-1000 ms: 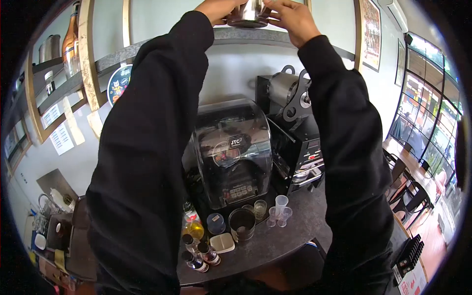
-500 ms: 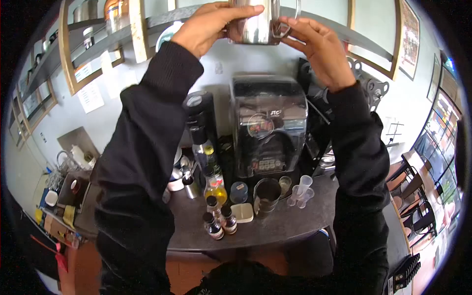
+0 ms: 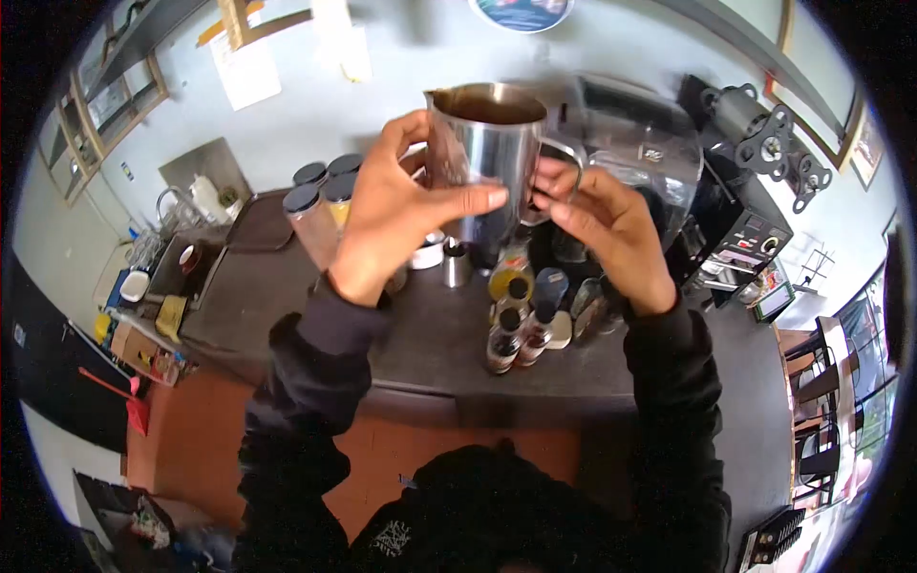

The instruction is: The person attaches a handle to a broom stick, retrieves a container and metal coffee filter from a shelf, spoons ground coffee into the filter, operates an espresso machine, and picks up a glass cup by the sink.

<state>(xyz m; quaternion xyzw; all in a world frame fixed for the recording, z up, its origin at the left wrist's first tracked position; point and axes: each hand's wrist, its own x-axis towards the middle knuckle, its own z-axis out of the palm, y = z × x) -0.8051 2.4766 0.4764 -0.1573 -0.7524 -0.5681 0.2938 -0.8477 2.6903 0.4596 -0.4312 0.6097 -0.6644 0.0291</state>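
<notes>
Clasping a steel pitcher (image 3: 482, 153), left grip (image 3: 396, 205) is wrapped around its nine o'clock side; right grip (image 3: 611, 220) is curled about the handle (image 3: 568, 148) at three o'clock. Pitcher is held raised above the counter (image 3: 263, 296). Dark-capped bottles (image 3: 506, 344) stand at six o'clock from it, lidded jars (image 3: 310, 215) at nine, clear-covered machine (image 3: 654, 158) at three

Left forearm (image 3: 310, 368) and right forearm (image 3: 671, 382) raised, both above front edge of bench (image 3: 420, 349). Black sleeves down to 2 wrists. Left hand (image 3: 390, 208) in wrapped grip: index finger arched high, thumb (image 3: 468, 201) straight, pointing toward right hand (image 3: 616, 227). Right fingers curled inward, thumb bent opposite, pinch-like hold. Hands apart, near level.
</notes>
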